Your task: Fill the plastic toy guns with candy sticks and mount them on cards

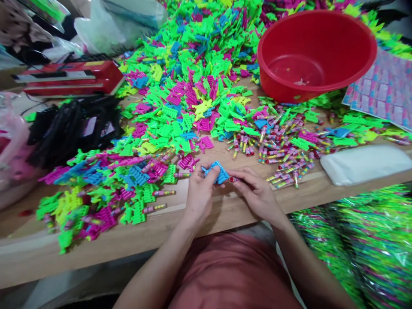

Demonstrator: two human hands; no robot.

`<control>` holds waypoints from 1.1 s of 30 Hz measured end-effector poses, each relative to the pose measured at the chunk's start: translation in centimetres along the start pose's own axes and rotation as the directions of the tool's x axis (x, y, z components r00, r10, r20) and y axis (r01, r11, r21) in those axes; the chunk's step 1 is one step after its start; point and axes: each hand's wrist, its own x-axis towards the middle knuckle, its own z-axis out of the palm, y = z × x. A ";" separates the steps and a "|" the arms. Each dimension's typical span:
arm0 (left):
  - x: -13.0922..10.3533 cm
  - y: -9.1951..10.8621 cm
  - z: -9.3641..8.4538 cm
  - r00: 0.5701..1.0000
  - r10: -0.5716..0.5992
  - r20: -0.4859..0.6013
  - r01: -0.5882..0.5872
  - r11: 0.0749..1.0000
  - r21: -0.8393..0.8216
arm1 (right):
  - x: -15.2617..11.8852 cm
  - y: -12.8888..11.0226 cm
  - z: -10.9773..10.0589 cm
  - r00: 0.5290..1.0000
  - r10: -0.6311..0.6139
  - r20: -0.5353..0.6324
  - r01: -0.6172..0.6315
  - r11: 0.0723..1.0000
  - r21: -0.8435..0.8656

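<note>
Near the table's front edge, my left hand (203, 185) is closed on a blue plastic toy piece (218, 172) with a ribbed body. Close by on its right, my right hand (252, 189) pinches a small candy tube (233, 179) with a red end, held up against the blue piece's right corner. Several candy tubes (286, 159) lie in a loose pile right of my hands. Left of my left hand, green, pink and blue pieces (138, 176) lie heaped, with a few more tubes beside them.
A red basin (317, 56) stands at the back right, by printed sheets (383, 86). A white plastic pack (367, 164) lies at the right edge. Left are a red sealing machine (72, 77) and black packs (75, 128). A large toy heap (206, 47) covers the back; filled bags (370, 244) sit below right.
</note>
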 end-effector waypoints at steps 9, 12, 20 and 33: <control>-0.1 0.4 0.2 1.000 0.013 -0.018 -0.012 0.999 0.042 | -0.2 0.3 0.3 0.999 -0.029 -0.036 0.030 0.999 0.032; -0.2 0.5 0.3 1.000 0.011 -0.029 -0.009 0.999 0.045 | -0.2 0.2 0.2 1.000 -0.021 -0.023 0.022 0.999 0.027; -0.4 0.8 0.1 0.997 0.047 -0.069 -0.036 0.988 0.153 | -0.3 0.4 0.2 0.999 -0.043 -0.026 0.042 0.999 -0.022; 0.0 0.5 -1.3 0.979 -0.202 0.003 0.198 0.963 0.181 | -0.7 0.5 0.3 0.973 -0.223 0.065 0.231 0.957 -0.173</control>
